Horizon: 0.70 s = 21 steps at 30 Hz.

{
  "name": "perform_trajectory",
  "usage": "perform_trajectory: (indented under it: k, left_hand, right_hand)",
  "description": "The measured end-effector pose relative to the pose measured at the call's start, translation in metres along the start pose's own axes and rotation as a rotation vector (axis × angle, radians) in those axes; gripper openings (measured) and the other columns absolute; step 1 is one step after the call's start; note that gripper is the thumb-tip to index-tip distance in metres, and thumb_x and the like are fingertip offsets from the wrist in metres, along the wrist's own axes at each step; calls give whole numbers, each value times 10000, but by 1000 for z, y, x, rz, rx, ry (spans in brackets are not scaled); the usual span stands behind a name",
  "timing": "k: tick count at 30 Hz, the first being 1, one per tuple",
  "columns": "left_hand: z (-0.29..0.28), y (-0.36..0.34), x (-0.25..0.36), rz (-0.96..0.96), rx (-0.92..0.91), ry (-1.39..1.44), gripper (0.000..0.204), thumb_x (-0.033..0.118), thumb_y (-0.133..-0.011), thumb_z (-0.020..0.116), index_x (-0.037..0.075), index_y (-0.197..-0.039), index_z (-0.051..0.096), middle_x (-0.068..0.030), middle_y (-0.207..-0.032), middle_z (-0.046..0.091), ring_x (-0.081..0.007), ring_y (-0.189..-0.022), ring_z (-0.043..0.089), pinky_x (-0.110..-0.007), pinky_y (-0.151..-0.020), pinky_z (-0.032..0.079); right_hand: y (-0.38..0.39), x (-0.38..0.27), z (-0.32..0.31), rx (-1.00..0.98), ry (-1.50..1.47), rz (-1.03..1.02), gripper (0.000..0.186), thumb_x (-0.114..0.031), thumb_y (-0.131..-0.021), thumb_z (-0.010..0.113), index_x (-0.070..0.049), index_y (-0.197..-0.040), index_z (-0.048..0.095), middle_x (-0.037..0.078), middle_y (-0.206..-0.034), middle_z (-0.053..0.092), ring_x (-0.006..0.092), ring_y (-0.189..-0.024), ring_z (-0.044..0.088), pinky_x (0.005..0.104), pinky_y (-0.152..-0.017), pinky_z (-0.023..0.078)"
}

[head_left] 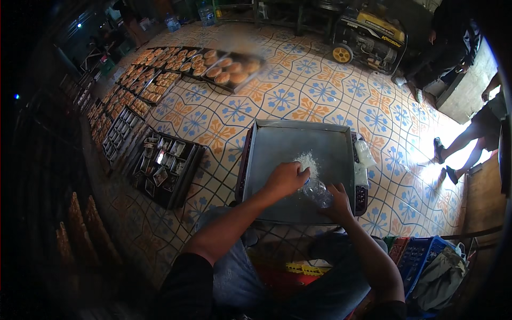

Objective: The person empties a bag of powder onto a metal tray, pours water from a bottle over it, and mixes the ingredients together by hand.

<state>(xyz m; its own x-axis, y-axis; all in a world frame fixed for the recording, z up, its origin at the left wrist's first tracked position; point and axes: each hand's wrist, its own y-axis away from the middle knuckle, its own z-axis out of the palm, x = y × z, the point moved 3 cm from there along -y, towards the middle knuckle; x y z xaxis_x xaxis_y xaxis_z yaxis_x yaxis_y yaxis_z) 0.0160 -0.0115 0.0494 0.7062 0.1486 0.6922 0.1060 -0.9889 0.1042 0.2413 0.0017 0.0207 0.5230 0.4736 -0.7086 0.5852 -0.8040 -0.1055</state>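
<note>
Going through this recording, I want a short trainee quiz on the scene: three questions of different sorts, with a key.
1. Which object are the left hand and the right hand both holding?
2. True or false: a loose patch of fine white powder lies inside the large grey rectangular metal tray.
3. In which part of the picture is the boxy yellow-and-black wheeled generator? A) lower left B) upper right C) lower right

Key: 1. A clear cylindrical plastic bottle. 2. True. 3. B.
</note>
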Motion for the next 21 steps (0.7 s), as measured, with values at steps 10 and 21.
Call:
perform_trajectory:
  k: [10, 21]
  left_hand:
    - [-2, 5, 12, 244, -117, 382, 358, 353, -943, 682, 26, -1023, 559, -185, -890, 694, -329, -810, 694, -422, -723, 524]
    - [-12, 0, 4, -4, 77, 44, 470, 474, -969, 606, 16, -864, 604, -179, -695, 633, -360, -664, 630, -450, -638, 480]
  right_hand:
    - [-2, 7, 1, -33, 56, 48, 706, -154, -555, 902, -51, -1173, 577, 181, -1093, 619, 418, -1113, 551, 494, -947, 486]
    - [3, 14, 2, -85, 108, 84, 720, -179, -557, 920, -41, -1147, 531, 226, -1110, 621, 462, -1147, 547, 510, -947, 485]
